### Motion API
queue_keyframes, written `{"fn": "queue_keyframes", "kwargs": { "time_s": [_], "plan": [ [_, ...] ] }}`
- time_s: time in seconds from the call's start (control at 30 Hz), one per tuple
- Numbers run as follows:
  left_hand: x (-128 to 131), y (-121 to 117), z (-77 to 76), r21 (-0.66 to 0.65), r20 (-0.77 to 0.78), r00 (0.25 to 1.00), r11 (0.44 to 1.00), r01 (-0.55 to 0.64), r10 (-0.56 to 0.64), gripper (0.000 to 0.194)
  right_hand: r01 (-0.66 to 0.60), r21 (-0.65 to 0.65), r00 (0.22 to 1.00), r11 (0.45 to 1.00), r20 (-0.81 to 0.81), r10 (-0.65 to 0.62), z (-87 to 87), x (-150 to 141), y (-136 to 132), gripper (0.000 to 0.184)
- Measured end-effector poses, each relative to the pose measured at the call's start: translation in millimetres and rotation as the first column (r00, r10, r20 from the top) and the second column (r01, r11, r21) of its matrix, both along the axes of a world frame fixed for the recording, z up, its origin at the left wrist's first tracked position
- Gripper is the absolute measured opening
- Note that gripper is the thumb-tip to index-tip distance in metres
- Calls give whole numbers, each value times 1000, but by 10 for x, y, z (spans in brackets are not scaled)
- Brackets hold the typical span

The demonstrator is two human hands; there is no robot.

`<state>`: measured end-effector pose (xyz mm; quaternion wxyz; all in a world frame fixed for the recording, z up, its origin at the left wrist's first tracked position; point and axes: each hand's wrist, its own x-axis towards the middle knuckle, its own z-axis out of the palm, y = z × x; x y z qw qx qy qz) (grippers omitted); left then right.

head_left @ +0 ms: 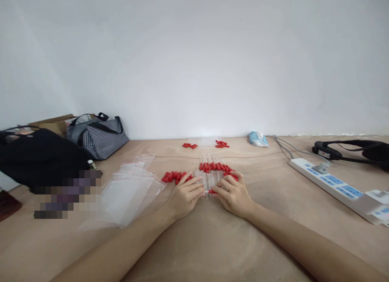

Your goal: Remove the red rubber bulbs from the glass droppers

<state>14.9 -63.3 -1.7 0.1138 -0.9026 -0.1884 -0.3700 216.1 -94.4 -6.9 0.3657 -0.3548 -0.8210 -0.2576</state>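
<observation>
A row of clear glass droppers (212, 174) with red rubber bulbs lies on the tan table (212, 241) in front of me. My left hand (184, 195) and my right hand (233, 194) press in on the row from either side, fingers curled against the tubes. A loose heap of red bulbs (174, 176) sits just beyond my left hand. Farther back lie more droppers with red bulbs (206, 143).
Several clear zip bags (129, 189) lie at the left. A black bag (36, 158) and a striped bag (97, 137) stand far left. A white power strip (337, 187), a black headset (352, 149) and a tissue pack (258, 139) are at the right.
</observation>
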Motion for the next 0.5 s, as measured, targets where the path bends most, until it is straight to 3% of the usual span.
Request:
{"fn": "queue_keyframes", "kwargs": {
  "time_s": [0.3,0.5],
  "plan": [
    [-47,-14,-14,14,1,999,999,42,-42,14,-27,-19,1000,999,1,27,-8,52,-14,15],
    [-368,131,3,-17,137,984,993,-114,115,13,130,-46,981,990,-140,-136,-43,461,12,14]
  ]
}}
